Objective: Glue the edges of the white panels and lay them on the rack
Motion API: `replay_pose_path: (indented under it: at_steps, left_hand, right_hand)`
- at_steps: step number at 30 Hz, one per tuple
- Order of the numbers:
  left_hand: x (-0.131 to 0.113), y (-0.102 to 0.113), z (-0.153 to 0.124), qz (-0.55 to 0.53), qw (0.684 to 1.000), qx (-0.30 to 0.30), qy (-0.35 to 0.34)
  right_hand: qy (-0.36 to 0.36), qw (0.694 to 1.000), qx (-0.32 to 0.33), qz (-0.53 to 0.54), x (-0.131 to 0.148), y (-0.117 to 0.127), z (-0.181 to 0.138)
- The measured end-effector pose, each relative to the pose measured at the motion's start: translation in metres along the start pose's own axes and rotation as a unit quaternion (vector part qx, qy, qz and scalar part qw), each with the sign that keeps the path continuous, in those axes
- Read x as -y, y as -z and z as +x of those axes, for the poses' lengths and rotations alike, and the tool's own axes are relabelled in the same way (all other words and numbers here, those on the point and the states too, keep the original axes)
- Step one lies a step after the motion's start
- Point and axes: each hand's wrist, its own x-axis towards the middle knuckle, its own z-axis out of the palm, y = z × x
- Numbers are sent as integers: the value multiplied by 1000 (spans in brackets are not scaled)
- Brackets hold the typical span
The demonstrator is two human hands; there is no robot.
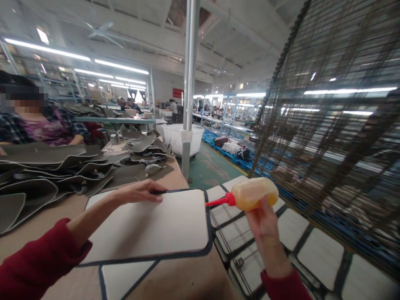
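In the head view, my right hand (264, 221) is wrapped round a soft squeeze bottle (250, 192) of amber liquid. Its red nozzle points left, the tip at the dark border on the right side of a white panel (175, 225). Whether the tip touches the border, I cannot tell. My left hand (143, 191) grips the panel's far edge, thumb on the white face and fingertips partly hidden at the rim. This panel has rounded corners and a dark edging. Beneath it, part of another dark-edged white panel (125, 277) shows on the brown tabletop (175, 281).
Grey-green sheet pieces (62, 171) are heaped at the left, where a person (46, 121) sits. A metal post (186, 83) and a white bin (200, 139) stand beyond the table. On the right, more edged panels (318, 250) lie below a hanging wire rack (312, 96).
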Motion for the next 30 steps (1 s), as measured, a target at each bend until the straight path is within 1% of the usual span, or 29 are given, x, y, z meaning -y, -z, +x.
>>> replay_pose_path:
  at_steps: [2,5,11,14,23,30]
  left_hand:
    - [-4,-1,-5,6,1000,15,-5]
    - [-6,-1,-11,6,999,32,-11]
    - [-12,-2,-20,-19,999,48,-17]
    - [-16,-3,-22,-39,997,59,-16]
    - [-21,-2,-25,-57,996,75,-5]
    - [-36,-6,-29,-94,992,87,10]
  right_hand:
    - [39,999,25,-22,7,-4,10]
    - [62,994,66,-53,12,-4,15]
    - [47,984,155,-81,17,-11,12]
    - [40,979,182,-84,19,-12,9]
    - [23,976,196,-87,25,-8,0]
    - [7,982,172,-84,30,-10,-8]
